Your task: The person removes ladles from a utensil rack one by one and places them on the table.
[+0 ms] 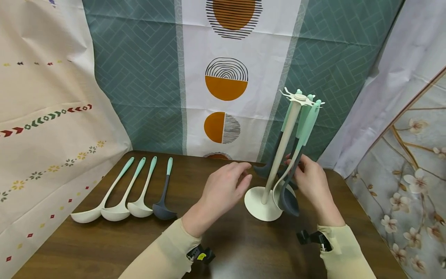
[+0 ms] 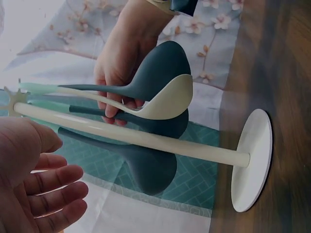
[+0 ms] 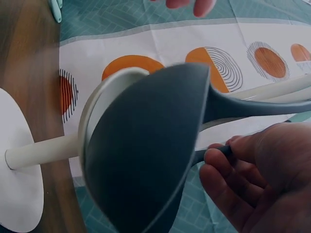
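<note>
A cream stand [image 1: 263, 203] with a hooked top holds several hanging ladles with mint handles, among them a dark ladle [image 1: 289, 199] and a cream ladle [image 2: 170, 101]. My right hand [image 1: 313, 180] is behind them at the right of the stand; in the right wrist view its thumb and fingers [image 3: 218, 162] pinch the dark handle of another ladle [image 2: 160, 125]. To the left of the pole, my left hand [image 1: 226, 184] hovers with relaxed, slightly bent fingers [image 2: 58, 196] and touches nothing.
On the left of the brown table [image 1: 226, 248] lie three cream ladles [image 1: 116, 212] and one dark ladle [image 1: 163, 210], side by side with handles pointing away. A patterned curtain [image 1: 139, 77] hangs behind the table, and a floral cloth [image 1: 411, 186] hangs at the right.
</note>
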Demonstrator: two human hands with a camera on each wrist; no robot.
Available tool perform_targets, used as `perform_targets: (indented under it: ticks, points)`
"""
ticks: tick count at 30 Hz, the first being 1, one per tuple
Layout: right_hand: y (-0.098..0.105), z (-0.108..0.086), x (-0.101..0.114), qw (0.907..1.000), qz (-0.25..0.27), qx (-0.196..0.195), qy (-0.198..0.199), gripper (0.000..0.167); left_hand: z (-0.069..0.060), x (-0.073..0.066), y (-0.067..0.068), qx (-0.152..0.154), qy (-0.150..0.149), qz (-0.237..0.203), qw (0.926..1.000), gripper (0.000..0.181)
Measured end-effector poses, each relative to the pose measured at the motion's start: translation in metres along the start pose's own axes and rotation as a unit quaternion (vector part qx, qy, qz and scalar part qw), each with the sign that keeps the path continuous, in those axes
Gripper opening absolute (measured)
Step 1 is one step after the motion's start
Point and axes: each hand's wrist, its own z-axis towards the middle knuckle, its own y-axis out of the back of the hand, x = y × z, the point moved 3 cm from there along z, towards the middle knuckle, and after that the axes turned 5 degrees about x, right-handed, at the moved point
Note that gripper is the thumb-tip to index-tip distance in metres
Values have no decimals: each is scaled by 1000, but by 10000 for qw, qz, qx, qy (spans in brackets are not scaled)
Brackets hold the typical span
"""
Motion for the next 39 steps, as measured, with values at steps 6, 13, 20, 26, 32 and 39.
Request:
perform_targets:
  ticks: [6, 13, 20, 26, 32, 39]
  points:
    - [0, -8, 1, 9999, -17, -97, 29, 21, 4, -4, -4, 31, 61, -57, 10000, 19]
    - [0, -18, 2, 9999, 52, -123, -3, 17, 6, -10, -7, 46, 104, -147, 9998, 21]
    - [0, -24, 5, 9994, 92, -343, 51, 12, 11, -18, -12, 86, 79, -385, 9992, 22]
    - [-1, -27, 8, 9991, 128, -407, 15, 12, 13, -26, -14, -42, -19, -536, 9986, 24]
    - [-1, -31, 8, 9993, 96, -356, 33, 15, 12, -32, -13, -118, -90, -689, 9975, 26]
    - [1, -34, 9, 9992, 203, -353, 24, 15, 13, -37, -16, -100, -186, -864, 9960, 27]
